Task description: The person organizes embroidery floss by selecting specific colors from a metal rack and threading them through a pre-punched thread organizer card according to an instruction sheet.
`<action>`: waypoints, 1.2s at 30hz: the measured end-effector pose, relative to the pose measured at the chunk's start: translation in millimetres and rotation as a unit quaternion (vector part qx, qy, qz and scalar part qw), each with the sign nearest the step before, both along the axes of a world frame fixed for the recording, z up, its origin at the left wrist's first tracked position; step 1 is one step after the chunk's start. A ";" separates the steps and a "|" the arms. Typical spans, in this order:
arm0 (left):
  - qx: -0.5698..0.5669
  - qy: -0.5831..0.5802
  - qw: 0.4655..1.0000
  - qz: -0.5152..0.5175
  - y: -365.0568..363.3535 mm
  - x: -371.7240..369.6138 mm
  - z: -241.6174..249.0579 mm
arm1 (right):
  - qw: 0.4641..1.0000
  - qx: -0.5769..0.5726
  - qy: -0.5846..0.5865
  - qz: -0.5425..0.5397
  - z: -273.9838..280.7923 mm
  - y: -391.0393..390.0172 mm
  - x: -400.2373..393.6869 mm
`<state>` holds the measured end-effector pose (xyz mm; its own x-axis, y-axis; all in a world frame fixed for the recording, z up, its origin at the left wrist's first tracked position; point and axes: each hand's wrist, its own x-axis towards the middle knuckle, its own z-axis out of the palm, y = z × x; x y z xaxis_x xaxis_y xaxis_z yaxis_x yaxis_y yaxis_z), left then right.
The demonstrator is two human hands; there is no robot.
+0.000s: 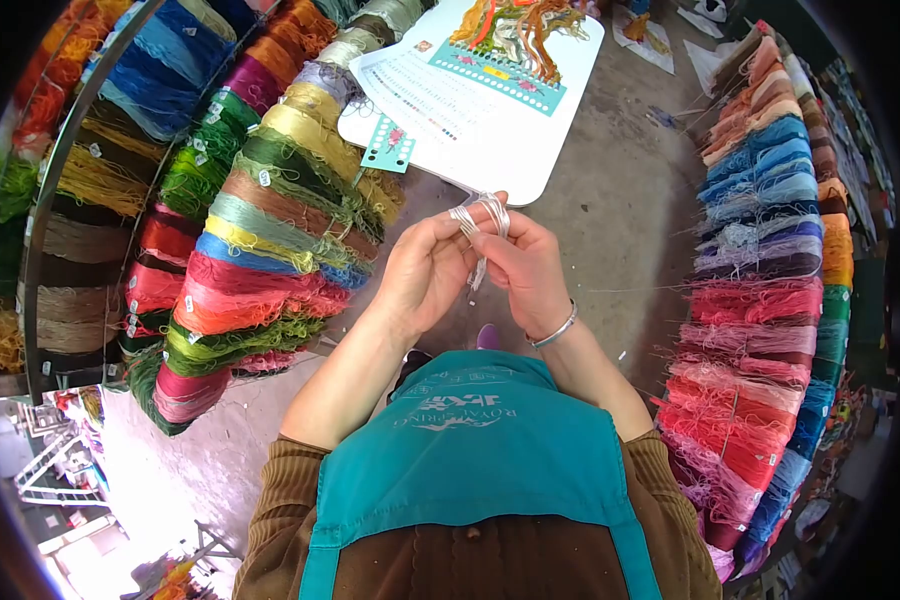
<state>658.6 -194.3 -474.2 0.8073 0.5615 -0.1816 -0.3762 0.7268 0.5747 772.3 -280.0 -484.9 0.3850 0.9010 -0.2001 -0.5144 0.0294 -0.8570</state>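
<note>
A small bundle of white thread [479, 272] is looped between my two hands, just in front of the white board. My left hand [422, 268] has its fingers bent round the loops on one side. My right hand [526, 262], with a silver bracelet at the wrist, pinches the thread from the other side. The fingertips of both hands nearly meet, and the bundle's loose end hangs down below them.
Racks of coloured thread skeins stand on the left [260, 255] and on the right [745, 330]. Ahead, a white board [510, 160] bears printed sheets [420, 92], a teal card with several thread tufts [500, 78] and a smaller teal card [388, 145].
</note>
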 end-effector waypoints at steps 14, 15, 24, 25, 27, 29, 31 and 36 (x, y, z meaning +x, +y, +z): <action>0.000 -0.002 1.000 -0.007 0.2 -0.8 -0.1 | 1.000 0.014 0.024 0.001 3.3 -1.6 0.8; 0.001 0.000 1.000 -0.007 0.2 -0.7 -0.3 | 1.000 0.014 0.024 0.001 3.1 -1.6 0.9; 0.000 0.003 1.000 0.005 0.4 0.1 1.7 | 0.999 0.021 0.026 -0.020 -3.8 0.3 -0.1; -0.005 0.001 1.000 0.010 0.2 0.3 1.9 | 0.999 0.019 0.022 -0.021 -4.3 0.3 -0.2; -0.002 -0.004 1.000 0.008 0.5 0.0 1.4 | 0.999 0.017 0.018 -0.022 -5.2 0.3 -0.2; 0.001 -0.008 1.000 0.005 1.0 -0.2 0.9 | 0.999 0.014 0.020 -0.021 -6.0 0.2 0.4; -0.001 -0.011 1.000 0.006 1.4 -0.1 0.2 | 0.999 0.013 0.022 -0.020 -6.6 0.1 1.4; -0.012 -0.023 1.000 0.006 1.9 0.3 -0.6 | 0.999 0.012 0.027 -0.030 -4.6 1.4 1.8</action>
